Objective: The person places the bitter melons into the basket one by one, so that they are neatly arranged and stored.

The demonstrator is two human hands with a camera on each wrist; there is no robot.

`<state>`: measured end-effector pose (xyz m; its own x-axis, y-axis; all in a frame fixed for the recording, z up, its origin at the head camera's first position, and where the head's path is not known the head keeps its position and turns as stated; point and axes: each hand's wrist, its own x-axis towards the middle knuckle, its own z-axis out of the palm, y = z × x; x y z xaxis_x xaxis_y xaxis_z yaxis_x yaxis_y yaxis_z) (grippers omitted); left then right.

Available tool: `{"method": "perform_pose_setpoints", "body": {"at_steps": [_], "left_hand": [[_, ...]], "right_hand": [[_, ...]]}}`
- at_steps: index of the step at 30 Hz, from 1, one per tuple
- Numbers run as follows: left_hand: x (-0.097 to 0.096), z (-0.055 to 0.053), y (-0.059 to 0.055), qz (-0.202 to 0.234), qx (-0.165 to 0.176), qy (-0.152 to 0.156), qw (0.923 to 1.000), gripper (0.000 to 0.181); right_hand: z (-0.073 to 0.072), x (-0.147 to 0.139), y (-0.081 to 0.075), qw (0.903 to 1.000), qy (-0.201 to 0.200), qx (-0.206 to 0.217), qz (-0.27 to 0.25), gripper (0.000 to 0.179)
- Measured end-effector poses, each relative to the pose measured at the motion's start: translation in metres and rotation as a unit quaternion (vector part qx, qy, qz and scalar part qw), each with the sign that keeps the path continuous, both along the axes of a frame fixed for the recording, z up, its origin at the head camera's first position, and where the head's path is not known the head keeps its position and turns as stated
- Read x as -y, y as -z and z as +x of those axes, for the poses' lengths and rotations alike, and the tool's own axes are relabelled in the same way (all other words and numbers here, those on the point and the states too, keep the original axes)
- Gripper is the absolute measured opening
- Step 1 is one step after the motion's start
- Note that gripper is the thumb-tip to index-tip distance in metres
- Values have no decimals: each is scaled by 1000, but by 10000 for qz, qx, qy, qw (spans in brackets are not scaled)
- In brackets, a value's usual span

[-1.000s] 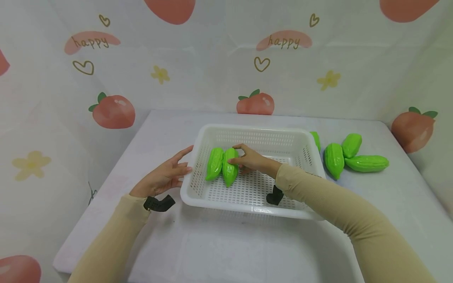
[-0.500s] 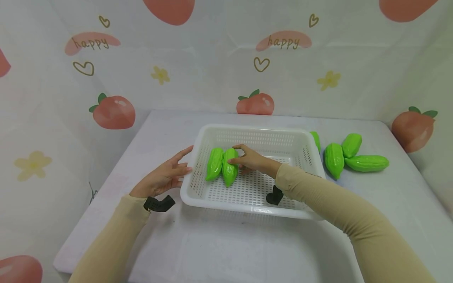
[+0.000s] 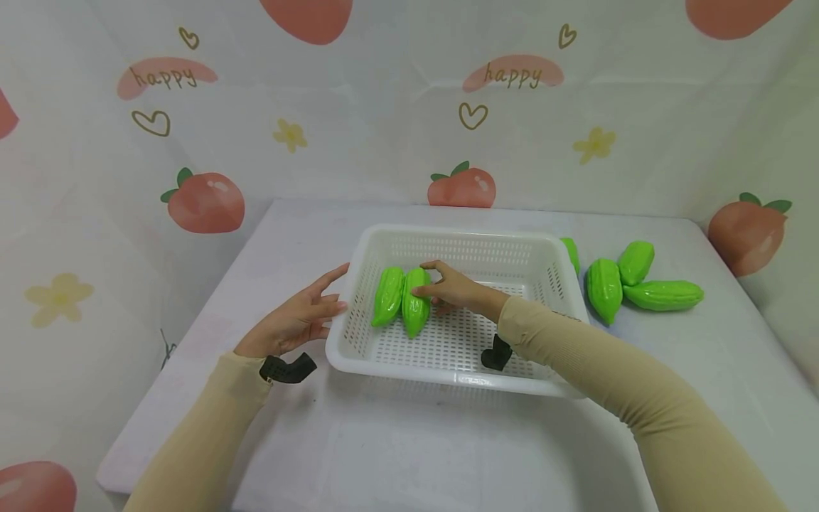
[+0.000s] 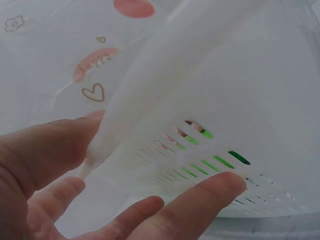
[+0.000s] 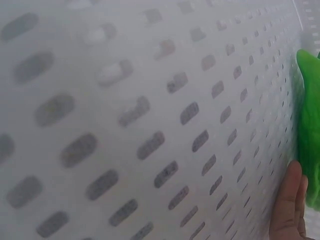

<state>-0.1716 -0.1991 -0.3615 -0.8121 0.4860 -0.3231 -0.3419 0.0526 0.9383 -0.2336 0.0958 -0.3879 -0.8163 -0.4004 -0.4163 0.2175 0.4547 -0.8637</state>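
Observation:
A white perforated plastic basket [image 3: 457,378] sits on the table, with two glossy green ridged bitter melons side by side at its left end. My right hand [image 3: 457,288] reaches inside and grips the right-hand bitter melon [image 3: 416,313] between thumb and fingers. Right beside it lies the left-hand bitter melon [image 3: 387,297]. My left hand [image 3: 294,316] has its fingers spread against the basket's left side. In the left wrist view one fingertip [image 4: 232,184] lies against the slotted outer wall. The right wrist view catches my right fingers [image 5: 286,200] low by the green skin.
Right of the basket, three more bitter melons lie grouped: one upright in view [image 3: 604,288], one behind [image 3: 636,263], one sideways [image 3: 664,296]. Another green piece [image 3: 571,254] shows partly behind the basket's right rim. A printed cloth [image 3: 384,128] hangs behind the white table [image 3: 397,448].

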Motion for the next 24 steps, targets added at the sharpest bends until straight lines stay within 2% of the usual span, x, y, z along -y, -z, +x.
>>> {"method": "perform_pose_setpoints", "body": {"at_steps": [16, 24], "left_hand": [[1, -1, 0, -67, -60, 45, 9999, 78], [0, -1, -1, -7, 62, 48, 10000, 78]], "right_hand": [[-4, -4, 1, 10000, -36, -15, 30, 71], [-6, -10, -14, 9997, -121, -4, 199, 69]]}}
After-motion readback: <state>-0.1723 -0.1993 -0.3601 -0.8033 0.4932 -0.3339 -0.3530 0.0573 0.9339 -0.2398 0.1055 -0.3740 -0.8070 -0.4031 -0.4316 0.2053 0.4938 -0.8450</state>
